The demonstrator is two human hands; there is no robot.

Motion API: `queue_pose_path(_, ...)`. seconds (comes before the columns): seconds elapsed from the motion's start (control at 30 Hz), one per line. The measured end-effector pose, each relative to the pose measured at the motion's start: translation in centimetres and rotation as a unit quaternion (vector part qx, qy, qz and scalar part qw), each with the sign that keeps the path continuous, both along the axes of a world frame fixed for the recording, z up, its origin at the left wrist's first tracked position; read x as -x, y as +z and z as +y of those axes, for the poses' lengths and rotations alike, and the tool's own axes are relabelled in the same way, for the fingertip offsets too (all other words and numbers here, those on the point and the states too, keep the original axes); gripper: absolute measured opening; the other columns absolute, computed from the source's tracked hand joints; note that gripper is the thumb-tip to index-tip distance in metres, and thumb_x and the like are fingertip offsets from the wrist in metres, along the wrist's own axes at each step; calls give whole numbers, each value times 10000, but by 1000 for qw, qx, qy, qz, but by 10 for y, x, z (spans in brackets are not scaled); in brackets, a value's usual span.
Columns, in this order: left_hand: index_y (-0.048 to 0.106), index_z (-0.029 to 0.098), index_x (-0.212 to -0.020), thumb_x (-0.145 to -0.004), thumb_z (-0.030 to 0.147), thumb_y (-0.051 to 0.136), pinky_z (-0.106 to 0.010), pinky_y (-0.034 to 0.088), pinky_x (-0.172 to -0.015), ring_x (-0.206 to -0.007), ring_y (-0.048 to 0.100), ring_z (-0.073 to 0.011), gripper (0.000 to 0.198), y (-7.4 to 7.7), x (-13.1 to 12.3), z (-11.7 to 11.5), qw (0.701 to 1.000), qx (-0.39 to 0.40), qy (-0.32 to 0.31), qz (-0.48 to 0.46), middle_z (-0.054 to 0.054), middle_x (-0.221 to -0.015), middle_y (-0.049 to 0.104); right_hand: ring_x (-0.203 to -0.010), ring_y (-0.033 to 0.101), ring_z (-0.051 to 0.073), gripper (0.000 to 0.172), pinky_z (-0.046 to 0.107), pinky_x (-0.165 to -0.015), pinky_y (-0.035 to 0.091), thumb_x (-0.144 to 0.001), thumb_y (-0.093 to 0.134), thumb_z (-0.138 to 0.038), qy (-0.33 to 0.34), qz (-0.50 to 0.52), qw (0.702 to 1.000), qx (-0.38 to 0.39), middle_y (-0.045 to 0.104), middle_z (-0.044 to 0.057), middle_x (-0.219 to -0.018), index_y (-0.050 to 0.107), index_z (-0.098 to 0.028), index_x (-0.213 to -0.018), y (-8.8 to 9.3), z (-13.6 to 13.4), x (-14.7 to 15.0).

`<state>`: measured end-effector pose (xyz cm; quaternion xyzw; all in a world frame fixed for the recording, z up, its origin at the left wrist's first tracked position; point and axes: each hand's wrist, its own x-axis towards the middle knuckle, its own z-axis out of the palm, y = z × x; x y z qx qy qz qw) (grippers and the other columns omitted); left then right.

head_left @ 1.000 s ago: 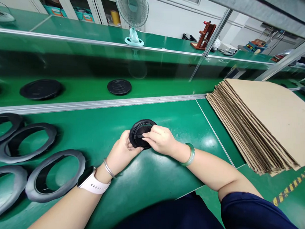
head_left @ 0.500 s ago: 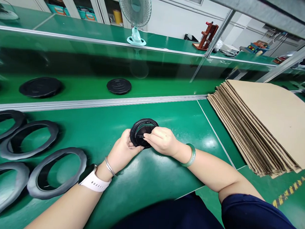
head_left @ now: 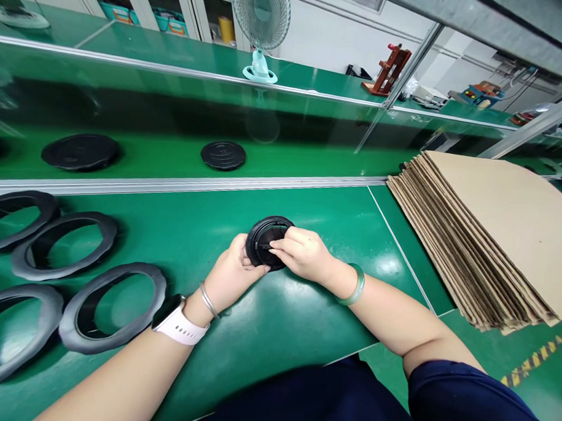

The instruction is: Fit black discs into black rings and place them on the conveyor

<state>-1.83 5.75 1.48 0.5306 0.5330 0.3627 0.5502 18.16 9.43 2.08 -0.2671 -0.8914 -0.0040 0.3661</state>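
Note:
In the middle of the head view a round black part [head_left: 262,242] with a raised rim is held over the green table. My left hand [head_left: 233,269] grips its left and lower edge, thumb along the bottom. The fingers of my right hand [head_left: 303,254] are pinched together on a small raised piece at the centre of the part's inner disc. My right hand hides the part's right side. Beyond them, a black disc [head_left: 223,155] lies flat on the green strip behind the metal rail.
Several black rings [head_left: 114,308] lie on the table at the left. Another black disc [head_left: 80,151] is on the strip behind. A tall stack of cardboard sheets [head_left: 502,224] stands at the right. A fan [head_left: 260,25] is on the rear shelf.
The inner disc now fills the black part's opening, where a green gap showed before. My right hand still pinches it. The whole view has shifted slightly.

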Motion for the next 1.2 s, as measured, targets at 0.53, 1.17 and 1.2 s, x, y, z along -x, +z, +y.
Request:
queue_pose_path(0.53, 487, 228, -1008, -601, 310, 839, -368, 609, -789, -843, 757, -224, 544, 7, -2, -2, 1000, 22, 18, -14, 1, -879, 753, -779, 548, 180, 190, 294, -697, 481, -1002, 497, -253, -17, -49, 996, 68, 595, 69, -835, 644, -151, -935, 6, -3, 1)
queue_pose_path(1.17, 496, 226, -1020, -594, 337, 854, -392, 614, -816, -867, 759, -237, 568, 7, -3, -2, 1000, 22, 20, -7, -10, -893, 762, -887, 573, 209, 177, 352, -812, 517, -1022, 432, -203, -28, -86, 993, 80, 629, 106, -923, 590, -133, -984, 11, -7, 2)
queue_pose_path(1.2, 497, 226, -1018, -591, 338, 854, -397, 614, -819, -869, 759, -239, 567, 7, -3, -2, 1000, 23, 20, -9, -9, -894, 763, -883, 573, 206, 174, 350, -806, 519, -1022, 432, -203, -22, -85, 993, 82, 629, 103, -920, 590, -137, -985, 10, -7, 2)
